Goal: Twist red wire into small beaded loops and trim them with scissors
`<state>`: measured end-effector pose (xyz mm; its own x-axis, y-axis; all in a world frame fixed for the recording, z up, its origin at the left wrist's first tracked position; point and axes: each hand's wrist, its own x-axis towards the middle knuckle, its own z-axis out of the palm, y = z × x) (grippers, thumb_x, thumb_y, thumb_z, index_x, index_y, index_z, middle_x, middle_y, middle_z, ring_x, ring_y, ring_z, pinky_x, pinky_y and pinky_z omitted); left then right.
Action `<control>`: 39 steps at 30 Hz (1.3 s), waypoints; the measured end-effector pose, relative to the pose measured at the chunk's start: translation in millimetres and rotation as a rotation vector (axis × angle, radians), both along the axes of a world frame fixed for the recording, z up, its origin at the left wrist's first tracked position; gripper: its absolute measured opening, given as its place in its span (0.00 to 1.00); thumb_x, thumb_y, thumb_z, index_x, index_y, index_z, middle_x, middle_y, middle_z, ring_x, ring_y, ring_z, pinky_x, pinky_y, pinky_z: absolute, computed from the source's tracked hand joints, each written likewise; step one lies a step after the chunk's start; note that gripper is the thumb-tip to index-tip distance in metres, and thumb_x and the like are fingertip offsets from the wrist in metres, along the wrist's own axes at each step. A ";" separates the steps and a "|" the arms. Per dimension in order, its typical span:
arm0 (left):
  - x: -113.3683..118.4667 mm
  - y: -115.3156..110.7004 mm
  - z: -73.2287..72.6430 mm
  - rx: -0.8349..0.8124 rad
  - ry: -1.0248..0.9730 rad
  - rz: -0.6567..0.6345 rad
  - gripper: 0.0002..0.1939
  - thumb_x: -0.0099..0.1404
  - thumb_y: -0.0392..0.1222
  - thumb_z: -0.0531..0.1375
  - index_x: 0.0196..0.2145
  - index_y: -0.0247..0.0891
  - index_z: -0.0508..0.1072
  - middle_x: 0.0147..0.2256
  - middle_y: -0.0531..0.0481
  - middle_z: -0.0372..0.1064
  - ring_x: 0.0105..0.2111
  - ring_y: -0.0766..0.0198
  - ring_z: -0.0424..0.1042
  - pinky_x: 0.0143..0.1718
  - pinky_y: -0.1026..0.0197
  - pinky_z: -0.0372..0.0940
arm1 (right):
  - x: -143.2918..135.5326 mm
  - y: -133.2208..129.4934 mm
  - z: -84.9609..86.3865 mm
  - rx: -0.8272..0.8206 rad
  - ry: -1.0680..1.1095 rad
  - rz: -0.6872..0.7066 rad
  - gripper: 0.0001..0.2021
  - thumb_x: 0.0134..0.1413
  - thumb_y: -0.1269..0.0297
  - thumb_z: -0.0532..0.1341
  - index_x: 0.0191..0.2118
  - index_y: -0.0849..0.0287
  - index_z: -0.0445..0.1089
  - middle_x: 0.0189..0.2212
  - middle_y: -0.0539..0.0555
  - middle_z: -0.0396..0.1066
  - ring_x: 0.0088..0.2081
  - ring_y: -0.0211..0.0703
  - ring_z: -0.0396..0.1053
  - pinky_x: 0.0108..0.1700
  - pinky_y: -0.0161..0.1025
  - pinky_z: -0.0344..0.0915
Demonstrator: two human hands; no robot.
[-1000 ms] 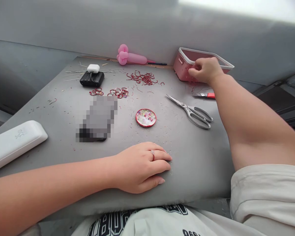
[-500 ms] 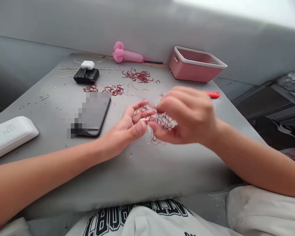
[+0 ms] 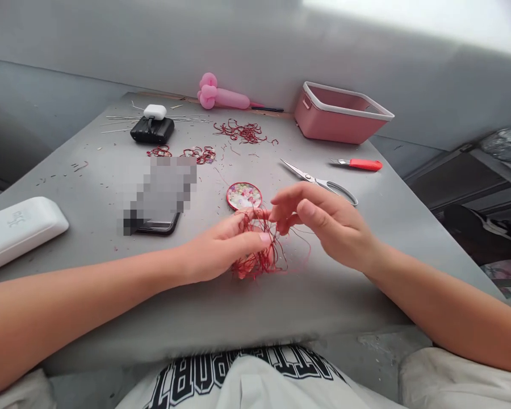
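My left hand point(image 3: 242, 241) is closed on a loose tangle of dark red cord point(image 3: 255, 264), thumb on top and strands spilling out below. My right hand point(image 3: 327, 221) is just right of it, fingers curved and thumb apart, with nothing visible gripped. Its fingertips are close to the strands; whether they touch cannot be told. Just beyond my left hand lies a round red-rimmed dish point(image 3: 244, 196) of small pale and pink beads. Silver scissors point(image 3: 319, 182) rest behind my right hand, blades pointing up and left.
Small heaps of red cord pieces point(image 3: 244, 132) and beaded rings point(image 3: 200, 154) lie farther back. A phone point(image 3: 159, 224), white case point(image 3: 23, 233), black box with a white case on it point(image 3: 152, 130), red-handled cutter point(image 3: 364, 165), pink bin point(image 3: 340, 122) and pink balloon point(image 3: 225, 97) surround them.
Both hands have come lower and nearer to me, uncovering the bead dish and scissors. My right hand has parted from its pinch. The cord tangle now hangs from my left hand.
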<state>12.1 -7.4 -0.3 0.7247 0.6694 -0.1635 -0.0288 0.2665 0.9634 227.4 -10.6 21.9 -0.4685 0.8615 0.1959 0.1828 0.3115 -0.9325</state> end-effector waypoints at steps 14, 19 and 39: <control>-3.6 0.9 15.1 0.302 0.221 -0.411 0.10 0.69 0.42 0.53 0.37 0.34 0.71 0.33 0.49 0.67 0.33 0.63 0.66 0.35 0.61 0.65 | -5.8 1.5 -7.5 -0.460 0.151 0.178 0.09 0.58 0.56 0.68 0.40 0.54 0.76 0.25 0.47 0.68 0.27 0.35 0.65 0.30 0.34 0.66; -3.1 2.1 14.5 0.199 0.154 -0.433 0.11 0.67 0.41 0.53 0.38 0.34 0.73 0.37 0.45 0.72 0.36 0.61 0.70 0.37 0.59 0.68 | -6.1 0.4 -6.4 -0.492 0.171 0.194 0.08 0.55 0.58 0.70 0.36 0.55 0.76 0.25 0.47 0.67 0.28 0.35 0.64 0.32 0.35 0.66; -4.2 8.1 -10.5 -0.426 -0.314 -0.094 0.19 0.58 0.44 0.63 0.47 0.36 0.73 0.33 0.45 0.79 0.33 0.56 0.78 0.41 0.54 0.69 | -2.5 7.0 -8.1 -0.170 0.267 -0.209 0.09 0.59 0.57 0.67 0.35 0.55 0.70 0.26 0.49 0.73 0.30 0.39 0.72 0.39 0.41 0.71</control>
